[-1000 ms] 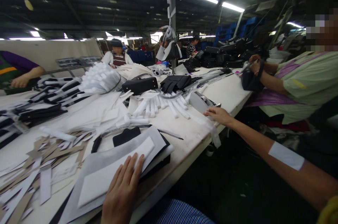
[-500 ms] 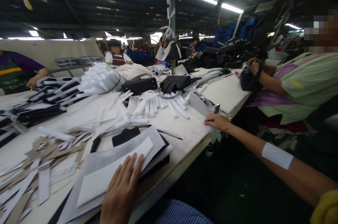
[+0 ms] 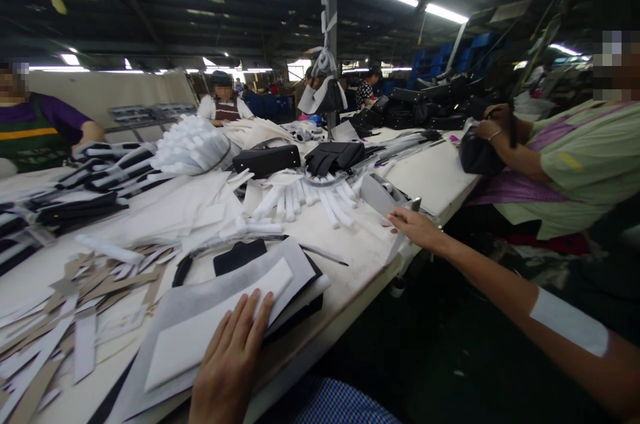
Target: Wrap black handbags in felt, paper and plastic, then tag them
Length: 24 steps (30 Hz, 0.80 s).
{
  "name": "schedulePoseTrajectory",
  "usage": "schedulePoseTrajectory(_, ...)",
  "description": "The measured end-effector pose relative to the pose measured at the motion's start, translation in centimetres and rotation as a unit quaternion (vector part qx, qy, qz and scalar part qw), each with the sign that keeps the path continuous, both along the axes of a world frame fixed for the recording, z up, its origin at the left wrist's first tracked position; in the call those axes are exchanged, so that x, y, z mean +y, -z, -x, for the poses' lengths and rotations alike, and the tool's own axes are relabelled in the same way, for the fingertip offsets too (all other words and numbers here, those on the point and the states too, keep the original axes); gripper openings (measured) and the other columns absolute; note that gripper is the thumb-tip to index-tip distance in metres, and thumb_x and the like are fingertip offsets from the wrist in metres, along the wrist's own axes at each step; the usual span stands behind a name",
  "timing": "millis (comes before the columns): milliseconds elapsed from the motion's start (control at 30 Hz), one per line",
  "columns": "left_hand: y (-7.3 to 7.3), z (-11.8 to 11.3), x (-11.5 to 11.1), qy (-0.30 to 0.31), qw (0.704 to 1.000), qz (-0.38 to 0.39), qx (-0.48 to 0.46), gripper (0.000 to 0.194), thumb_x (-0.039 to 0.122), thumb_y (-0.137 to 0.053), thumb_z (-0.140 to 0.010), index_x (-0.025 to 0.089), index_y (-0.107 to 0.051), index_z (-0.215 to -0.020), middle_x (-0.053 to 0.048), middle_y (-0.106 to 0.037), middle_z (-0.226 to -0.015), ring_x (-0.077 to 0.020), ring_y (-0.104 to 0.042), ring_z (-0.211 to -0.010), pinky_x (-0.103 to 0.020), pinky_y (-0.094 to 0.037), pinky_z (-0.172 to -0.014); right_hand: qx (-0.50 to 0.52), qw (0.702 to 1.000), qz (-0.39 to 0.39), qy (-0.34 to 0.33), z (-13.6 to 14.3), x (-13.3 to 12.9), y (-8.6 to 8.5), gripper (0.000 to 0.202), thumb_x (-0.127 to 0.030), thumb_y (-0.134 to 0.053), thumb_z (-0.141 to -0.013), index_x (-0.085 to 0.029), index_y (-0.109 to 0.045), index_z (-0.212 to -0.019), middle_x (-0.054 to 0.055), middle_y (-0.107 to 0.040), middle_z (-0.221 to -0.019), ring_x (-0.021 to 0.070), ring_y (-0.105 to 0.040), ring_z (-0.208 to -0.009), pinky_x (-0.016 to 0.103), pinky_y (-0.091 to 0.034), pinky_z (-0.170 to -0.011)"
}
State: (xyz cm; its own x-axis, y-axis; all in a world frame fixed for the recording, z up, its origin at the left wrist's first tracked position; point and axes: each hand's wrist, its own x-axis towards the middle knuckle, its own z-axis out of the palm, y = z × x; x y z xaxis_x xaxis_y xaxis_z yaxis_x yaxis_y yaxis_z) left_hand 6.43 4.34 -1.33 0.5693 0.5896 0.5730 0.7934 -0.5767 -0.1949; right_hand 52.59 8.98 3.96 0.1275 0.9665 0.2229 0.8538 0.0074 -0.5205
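My left hand lies flat, fingers extended, on a white foam strip. That strip rests on a larger pale sheet, with black pieces under it. At the table's right edge, my right hand is closed in a pinch. A thin translucent strip of tape hangs at its fingertips, partly hard to make out. Just behind that hand stands a grey tape dispenser with a metal end. A white rectangular patch sits on my right forearm.
Cut strips litter the table's left. Behind are rolled white foam pieces, black bags and a heap of white rolls. A dark pen-like rod lies mid-table. A co-worker on the right handles a black bag.
My right hand has shifted slightly right, and the patched forearm has swung right and down. The translucent strip shows more below the fingers. My left hand stays put.
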Motion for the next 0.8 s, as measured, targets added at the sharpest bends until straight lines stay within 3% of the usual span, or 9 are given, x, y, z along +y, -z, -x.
schedulePoseTrajectory(133, -0.1, -0.1, -0.1, -0.004, 1.000, -0.006, 0.001, 0.062, 0.006, -0.035, -0.097, 0.024, -0.026, -0.155, -0.006, -0.043, -0.154, -0.0228, -0.042, -0.140, -0.039, -0.026, -0.121, 0.028, 0.998, 0.009, -0.059, 4.3, -3.2, 0.7, 0.032, -0.047, -0.042, -0.097, -0.022, -0.061, -0.089, 0.004, -0.074, -0.102, 0.0220, -0.069, -0.091, 0.032, -0.053, -0.081)
schedulePoseTrajectory(233, -0.1, -0.1, 0.0, -0.001, 1.000, -0.018, 0.005, 0.061, 0.007, -0.034, -0.097, 0.024, -0.025, -0.155, -0.007, -0.044, -0.153, -0.0236, -0.044, -0.139, -0.040, -0.029, -0.120, 0.063, 0.991, 0.006, -0.117, 7.3, -4.9, 2.2, 0.028, -0.043, -0.041, -0.099, -0.023, -0.061, -0.095, 0.006, -0.069, -0.121, 0.0234, -0.066, -0.107, 0.037, -0.050, -0.095)
schedulePoseTrajectory(333, -0.2, -0.1, 0.0, -0.004, 1.000, -0.026, 0.013, 0.062, 0.007, -0.034, -0.096, 0.023, -0.024, -0.155, -0.007, -0.044, -0.153, -0.0241, -0.045, -0.138, -0.040, -0.032, -0.119, 0.051, 0.977, 0.012, -0.208, 9.1, -5.9, 3.1, 0.025, -0.036, -0.043, -0.099, -0.022, -0.064, -0.100, 0.007, -0.067, -0.124, 0.0226, -0.063, -0.114, 0.037, -0.047, -0.100)
schedulePoseTrajectory(400, -0.1, 0.0, 0.0, -0.008, 1.000, -0.024, 0.016, 0.062, 0.007, -0.035, -0.097, 0.024, -0.024, -0.155, -0.007, -0.043, -0.154, -0.0240, -0.045, -0.138, -0.040, -0.032, -0.119, 0.010, 0.968, 0.023, -0.249, 9.6, -6.0, 3.1, 0.023, -0.035, -0.048, -0.097, -0.022, -0.067, -0.096, 0.006, -0.071, -0.115, 0.0222, -0.065, -0.108, 0.035, -0.049, -0.097)
schedulePoseTrajectory(500, -0.1, -0.1, 0.0, -0.008, 1.000, -0.018, 0.012, 0.062, 0.006, -0.034, -0.097, 0.025, -0.025, -0.155, -0.006, -0.042, -0.155, -0.0237, -0.044, -0.139, -0.039, -0.031, -0.119, -0.041, 0.987, -0.018, -0.157, 9.5, -5.2, 3.2, 0.029, -0.040, -0.048, -0.098, -0.024, -0.071, -0.089, 0.005, -0.075, -0.095, 0.0227, -0.070, -0.094, 0.035, -0.053, -0.091)
schedulePoseTrajectory(600, -0.1, -0.1, 0.0, -0.009, 1.000, -0.015, 0.004, 0.061, 0.006, -0.033, -0.097, 0.025, -0.027, -0.155, -0.005, -0.042, -0.155, -0.0233, -0.043, -0.140, -0.038, -0.031, -0.119, -0.052, 0.994, -0.072, -0.067, 9.7, -3.7, 4.5, 0.034, -0.040, -0.043, -0.100, -0.021, -0.069, -0.112, 0.011, -0.071, -0.118, 0.0273, -0.065, -0.113, 0.044, -0.050, -0.101)
schedulePoseTrajectory(700, 0.0, -0.1, 0.0, -0.014, 1.000, -0.012, 0.006, 0.061, 0.006, -0.034, -0.097, 0.024, -0.027, -0.155, -0.006, -0.043, -0.154, -0.0234, -0.043, -0.140, -0.039, -0.031, -0.118, -0.065, 0.991, -0.069, -0.091, 11.3, -3.0, 6.5, 0.043, -0.037, -0.055, -0.094, -0.014, -0.062, -0.129, 0.019, -0.055, -0.140, 0.0339, -0.049, -0.134, 0.054, -0.039, -0.112)
schedulePoseTrajectory(800, 0.0, 0.1, 0.0, -0.022, 1.000, -0.012, 0.001, 0.062, 0.006, -0.036, -0.096, 0.024, -0.027, -0.155, -0.005, -0.043, -0.154, -0.0228, -0.044, -0.139, -0.038, -0.030, -0.119, -0.089, 0.976, -0.047, -0.194, 13.7, -3.8, 7.6, 0.049, -0.036, -0.057, -0.094, -0.013, -0.056, -0.137, 0.020, -0.049, -0.146, 0.0349, -0.041, -0.140, 0.058, -0.032, -0.115)
